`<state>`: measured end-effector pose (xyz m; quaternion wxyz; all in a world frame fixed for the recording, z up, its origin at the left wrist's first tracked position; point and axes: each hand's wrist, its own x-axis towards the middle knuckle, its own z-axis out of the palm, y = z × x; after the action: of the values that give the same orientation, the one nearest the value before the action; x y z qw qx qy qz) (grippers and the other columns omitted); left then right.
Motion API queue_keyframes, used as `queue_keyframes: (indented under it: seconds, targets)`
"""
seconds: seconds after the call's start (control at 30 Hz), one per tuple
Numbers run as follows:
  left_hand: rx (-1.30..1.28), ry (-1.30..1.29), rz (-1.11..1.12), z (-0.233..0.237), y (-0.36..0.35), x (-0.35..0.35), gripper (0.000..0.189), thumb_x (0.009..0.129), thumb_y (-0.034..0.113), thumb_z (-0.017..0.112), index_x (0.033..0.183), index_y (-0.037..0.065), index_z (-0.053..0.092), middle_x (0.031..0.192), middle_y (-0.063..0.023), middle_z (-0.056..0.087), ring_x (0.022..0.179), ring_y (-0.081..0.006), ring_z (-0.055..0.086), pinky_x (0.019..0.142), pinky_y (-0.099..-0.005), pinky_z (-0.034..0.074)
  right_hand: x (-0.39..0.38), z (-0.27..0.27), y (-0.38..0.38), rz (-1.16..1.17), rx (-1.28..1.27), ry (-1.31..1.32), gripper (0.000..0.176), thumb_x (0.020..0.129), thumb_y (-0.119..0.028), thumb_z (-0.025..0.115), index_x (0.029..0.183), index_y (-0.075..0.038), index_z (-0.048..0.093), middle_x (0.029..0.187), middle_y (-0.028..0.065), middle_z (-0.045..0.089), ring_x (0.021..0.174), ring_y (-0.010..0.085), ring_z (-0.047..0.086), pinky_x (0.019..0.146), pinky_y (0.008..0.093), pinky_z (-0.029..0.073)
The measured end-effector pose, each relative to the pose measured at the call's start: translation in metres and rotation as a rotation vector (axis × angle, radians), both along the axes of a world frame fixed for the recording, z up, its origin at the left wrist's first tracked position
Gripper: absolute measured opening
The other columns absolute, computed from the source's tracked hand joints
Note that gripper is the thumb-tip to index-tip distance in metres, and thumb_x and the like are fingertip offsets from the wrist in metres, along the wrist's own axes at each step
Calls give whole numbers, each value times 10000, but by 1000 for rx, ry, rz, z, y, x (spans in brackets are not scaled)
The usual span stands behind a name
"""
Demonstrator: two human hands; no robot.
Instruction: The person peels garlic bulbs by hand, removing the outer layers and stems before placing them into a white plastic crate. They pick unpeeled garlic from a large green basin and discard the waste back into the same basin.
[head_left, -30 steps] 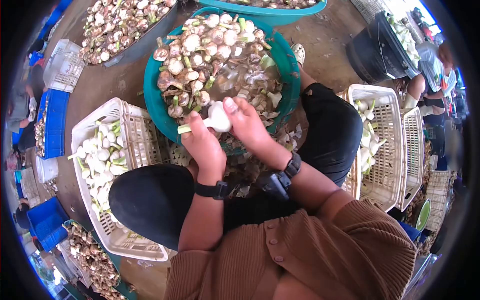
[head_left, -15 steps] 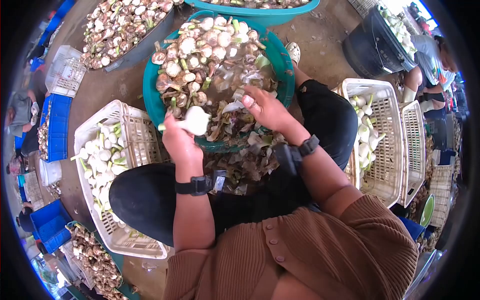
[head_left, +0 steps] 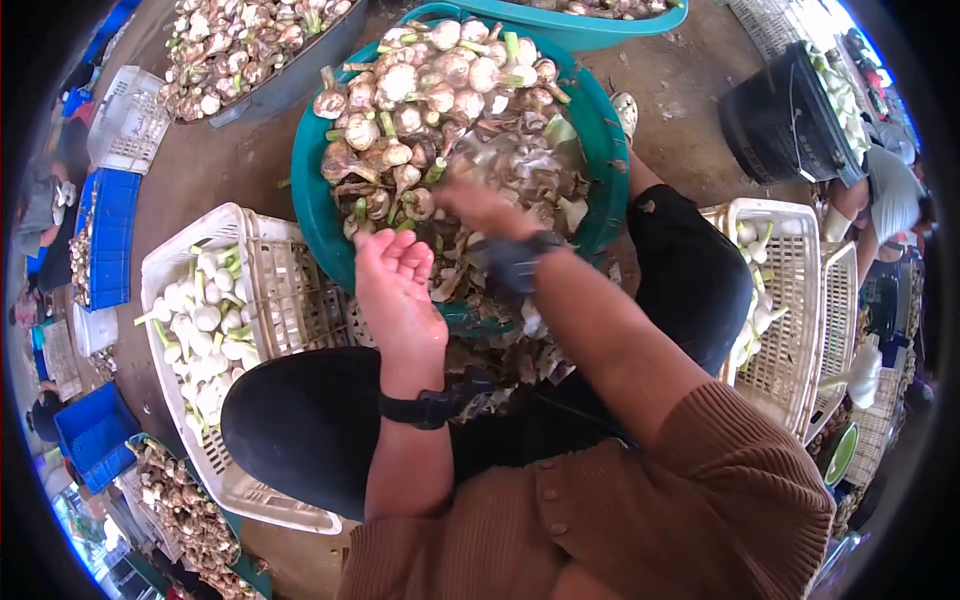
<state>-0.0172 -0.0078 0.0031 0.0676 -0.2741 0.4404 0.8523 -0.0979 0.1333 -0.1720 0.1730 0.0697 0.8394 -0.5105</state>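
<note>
While L hand (head_left: 400,290) hung half-curled, empty, blurred R hand (head_left: 482,205) crossed basin (head_left: 307,205), grip unclear.
1 garlic bulb (head_left: 864,376), far R, ran crosswise, stem L.

Bulbs (head_left: 397,82) lie in the tub (head_left: 308,205), ahead between left crate (head_left: 278,285) and right crate (head_left: 790,352).

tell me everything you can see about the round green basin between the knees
The basin is round, smooth and teal-green, and looks like plastic, with a raised rim and scraps stuck to its inner right wall. Stemmed garlic bulbs heap its left and far side; loose skins lie at right. The left hand is at its near edge; the blurred right hand is over the contents, contact unclear.
</note>
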Motion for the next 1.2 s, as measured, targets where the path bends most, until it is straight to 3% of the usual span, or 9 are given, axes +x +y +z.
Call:
queue_keyframes:
  seconds: [0.03,0.27,0.4,0.53,0.73,0.93,1.0,1.07,1.2]
  targets:
    - [-56,26,-2,-3,3,-2,299,857,362,532,938,77,492,857,-45,555,768,-157,522,741,-305,434,9,13,-28,-286,47,-295,570,701,-273,648,1168,9,483,1083,231,559,997,325,552,877,367,428]
    - [-331,-106,119,-13,-1,-9,186,843,250,544,934,90,511,747,21,484,628,-80,444,636,-230,386,27,5,-44,109,323,-181,341,738,-179,537,1041,-30,577,975,198,609,981,346,557,842,399,449]
    - [-354,-357,-153,-17,6,-10,254,837,299,544,1001,109,505,741,37,459,574,-74,410,502,-225,326,86,71,-27,45,311,143,264,787,-203,517,991,-53,591,863,174,628,897,329,586,856,376,435]
    - [-453,7,-215,-39,15,-8,255,818,318,607,850,67,572,636,33,498,550,-57,425,492,-223,341,108,127,-16,170,521,727,180,801,-207,497,843,-68,603,779,114,632,820,282,605,866,352,408]
    - [-331,-75,-273,-30,12,-2,210,799,255,621,794,51,574,634,26,506,524,-54,423,448,-209,315,114,135,-24,224,618,564,181,739,-205,513,644,-80,603,615,92,602,595,272,615,533,376,477]
    - [-124,23,-415,-32,6,-5,267,817,275,547,972,57,564,756,-18,573,433,-80,424,354,-194,296,113,124,-10,-297,-944,-507,235,841,-158,441,797,28,577,645,116,573,594,187,599,582,358,489]
    - [-61,4,-378,-29,6,-4,251,795,194,534,988,34,554,723,-3,516,518,-72,444,395,-205,326,112,128,-8,-295,-887,-399,250,850,-199,456,889,23,563,707,154,591,641,241,608,597,372,479]
    - [-124,-24,-426,-27,0,-5,243,792,215,486,946,50,576,718,14,516,539,-66,446,416,-190,321,112,143,-1,110,-97,322,253,840,-219,467,828,12,569,737,196,592,665,298,600,620,396,482]
    - [-167,-10,-500,-29,-5,0,273,811,270,462,919,56,594,705,-7,568,496,-76,482,381,-181,325,120,154,-7,263,276,418,231,780,-197,487,659,-8,543,711,180,585,663,367,563,626,428,462]
